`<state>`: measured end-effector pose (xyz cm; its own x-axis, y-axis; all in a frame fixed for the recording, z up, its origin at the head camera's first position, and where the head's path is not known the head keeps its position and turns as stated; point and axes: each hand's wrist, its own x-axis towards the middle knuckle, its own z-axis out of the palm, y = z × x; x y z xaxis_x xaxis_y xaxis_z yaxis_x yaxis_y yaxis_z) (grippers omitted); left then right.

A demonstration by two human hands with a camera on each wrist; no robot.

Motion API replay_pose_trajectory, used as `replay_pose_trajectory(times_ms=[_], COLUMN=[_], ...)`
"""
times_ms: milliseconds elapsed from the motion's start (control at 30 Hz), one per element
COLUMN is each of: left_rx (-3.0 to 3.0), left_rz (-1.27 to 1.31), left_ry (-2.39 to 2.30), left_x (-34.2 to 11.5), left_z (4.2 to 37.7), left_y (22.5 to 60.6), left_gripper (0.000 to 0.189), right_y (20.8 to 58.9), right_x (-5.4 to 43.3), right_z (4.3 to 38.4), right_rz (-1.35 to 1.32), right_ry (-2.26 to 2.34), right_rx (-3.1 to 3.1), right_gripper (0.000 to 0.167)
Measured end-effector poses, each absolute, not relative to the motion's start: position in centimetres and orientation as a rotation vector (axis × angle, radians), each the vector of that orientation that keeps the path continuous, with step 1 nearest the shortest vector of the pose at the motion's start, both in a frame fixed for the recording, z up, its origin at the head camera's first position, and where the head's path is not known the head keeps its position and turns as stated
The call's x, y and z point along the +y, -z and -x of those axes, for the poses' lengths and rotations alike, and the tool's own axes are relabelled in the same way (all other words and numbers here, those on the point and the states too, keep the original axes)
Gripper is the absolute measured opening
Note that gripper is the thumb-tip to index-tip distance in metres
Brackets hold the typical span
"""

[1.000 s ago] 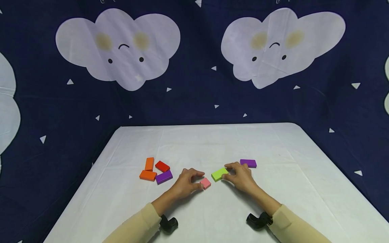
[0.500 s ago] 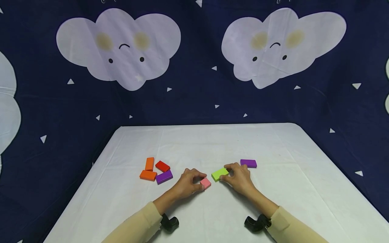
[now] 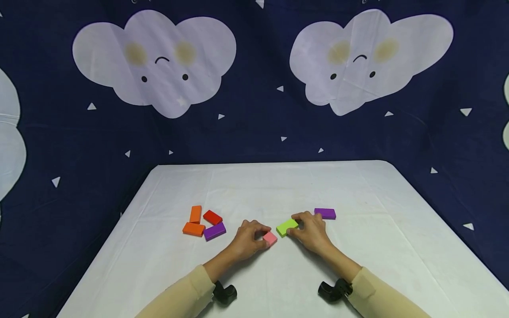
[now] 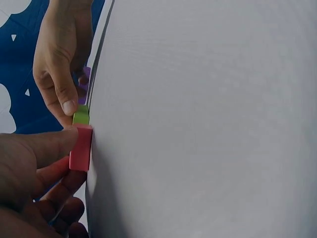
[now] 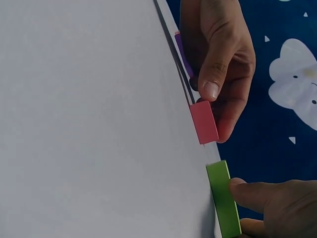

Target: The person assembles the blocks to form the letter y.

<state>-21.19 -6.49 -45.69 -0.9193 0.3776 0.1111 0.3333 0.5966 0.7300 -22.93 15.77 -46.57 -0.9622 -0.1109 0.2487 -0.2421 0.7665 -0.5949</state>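
Between finger and thumb, my left hand [image 3: 247, 242] pinches a small pink block [image 3: 270, 239] near the middle of the table. Just to its right lies a lime green block [image 3: 286, 227], pinched at its right end by my right hand [image 3: 313, 232]. A narrow gap separates the two blocks in the head view. The right wrist view shows the pink block [image 5: 204, 122] at the left thumb's tip and the green block [image 5: 223, 198] against the right thumb. In the left wrist view the pink block [image 4: 81, 148] partly covers the green one [image 4: 80, 115].
Left of my left hand lie two orange blocks [image 3: 194, 229], a red block [image 3: 212, 217] and a purple block [image 3: 214, 231]. Another purple block [image 3: 325, 213] lies just beyond my right hand. A white cloth covers the table [image 3: 254, 185]; a dark blue cloud-patterned curtain [image 3: 254, 132] hangs behind.
My left fingers have closed in on the pink block, and it has shifted slightly right. My right hand has moved slightly left, its thumb further along the green block. The other blocks stay put.
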Motion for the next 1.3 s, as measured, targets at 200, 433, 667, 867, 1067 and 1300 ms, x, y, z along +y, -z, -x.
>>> replay_pose_trajectory(times_ms=[200, 433, 667, 867, 1067, 1300], left_rx=[2.853, 2.876, 2.923, 2.930, 2.928, 2.946], left_rz=[-0.614, -0.585, -0.580, -0.533, -0.490, -0.445], left_ry=[-1.207, -1.239, -1.252, -1.257, -1.279, -1.272], left_x=[-6.2, -5.7, -5.4, -5.1, -4.8, -4.6], left_z=[21.0, 20.9, 20.7, 20.9, 21.0, 21.2], left_y=[45.8, 45.8, 45.9, 46.0, 46.1, 46.1], left_gripper=[0.037, 0.035, 0.034, 0.034, 0.033, 0.033], right_y=[46.6, 46.5, 46.4, 46.5, 46.4, 46.7], right_x=[15.7, 15.6, 15.6, 15.5, 15.4, 15.1], right_z=[23.3, 23.7, 24.0, 24.5, 24.7, 25.1], right_rz=[-0.292, -0.325, -0.367, -0.384, -0.413, -0.434], right_ry=[-0.953, -0.976, -0.989, -0.962, -0.956, -0.955], right_rx=[-2.779, -2.783, -2.785, -2.800, -2.793, -2.784], right_gripper=[0.042, 0.042, 0.042, 0.041, 0.042, 0.041])
